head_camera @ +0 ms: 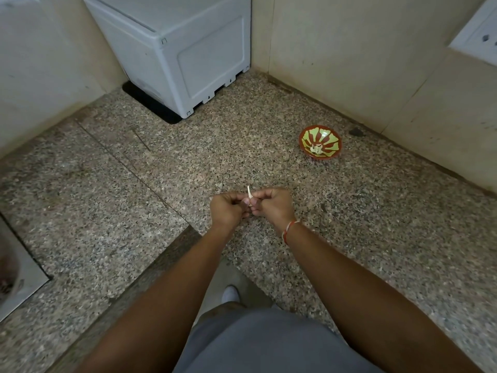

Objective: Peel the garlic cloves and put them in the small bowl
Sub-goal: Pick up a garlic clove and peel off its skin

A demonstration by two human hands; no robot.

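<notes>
My left hand (228,208) and my right hand (271,204) meet above the granite counter, fingers curled, pinching one small pale garlic clove (249,193) between them. Its thin tip sticks up above my fingers; the rest is hidden. A small red bowl with a yellow-green pattern (329,138) sits on the counter to the upper right, near the wall. Pale garlic pieces (315,149) lie in its bottom.
A white box-shaped appliance (183,49) stands in the far corner on a black mat. Beige walls run behind and along the right, with a socket plate (478,39) at top right. A steel sink edge (18,281) shows at the left. The counter's front edge runs diagonally below my wrists.
</notes>
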